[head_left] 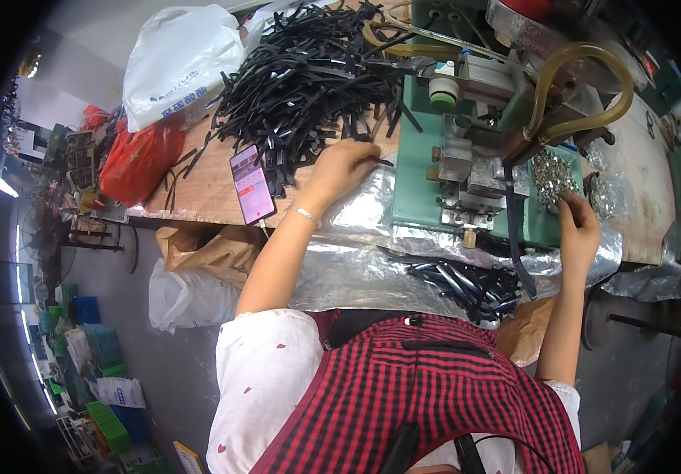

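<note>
While between hands (344, 168) (581, 231), green machine (457, 162)

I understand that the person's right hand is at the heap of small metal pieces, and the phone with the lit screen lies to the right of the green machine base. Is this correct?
Not quite: the phone with the lit screen lies to the left of the green machine base, as the head view shows. The right hand is indeed at the small metal pieces.
</note>
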The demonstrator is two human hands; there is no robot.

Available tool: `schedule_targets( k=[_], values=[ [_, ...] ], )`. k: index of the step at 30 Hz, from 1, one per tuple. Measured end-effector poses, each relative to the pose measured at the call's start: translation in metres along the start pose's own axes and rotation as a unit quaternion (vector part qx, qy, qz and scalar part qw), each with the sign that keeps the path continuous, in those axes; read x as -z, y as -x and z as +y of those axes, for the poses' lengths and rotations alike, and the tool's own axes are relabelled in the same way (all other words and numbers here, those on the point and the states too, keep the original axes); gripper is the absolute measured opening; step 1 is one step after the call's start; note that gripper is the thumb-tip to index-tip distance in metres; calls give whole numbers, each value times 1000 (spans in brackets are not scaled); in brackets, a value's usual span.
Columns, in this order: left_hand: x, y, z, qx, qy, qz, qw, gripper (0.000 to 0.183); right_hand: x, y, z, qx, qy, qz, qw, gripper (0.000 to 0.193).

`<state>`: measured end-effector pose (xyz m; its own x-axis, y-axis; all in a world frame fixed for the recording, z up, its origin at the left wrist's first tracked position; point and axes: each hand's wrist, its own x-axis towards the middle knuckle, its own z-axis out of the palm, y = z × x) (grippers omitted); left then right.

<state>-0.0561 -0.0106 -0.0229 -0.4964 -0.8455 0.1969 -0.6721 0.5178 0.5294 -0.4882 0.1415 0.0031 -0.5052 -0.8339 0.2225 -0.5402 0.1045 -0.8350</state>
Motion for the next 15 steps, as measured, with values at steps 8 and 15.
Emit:
schedule_targets(
  k=[8,15],
  values=[
    [23,22,65,14,158,253,954,10,16,35,-13,44,-84,42,995,18],
    [3,4,61,75,373,230,896,19,-61,-2,-116,158,-189,-21,969,16]
  ],
)
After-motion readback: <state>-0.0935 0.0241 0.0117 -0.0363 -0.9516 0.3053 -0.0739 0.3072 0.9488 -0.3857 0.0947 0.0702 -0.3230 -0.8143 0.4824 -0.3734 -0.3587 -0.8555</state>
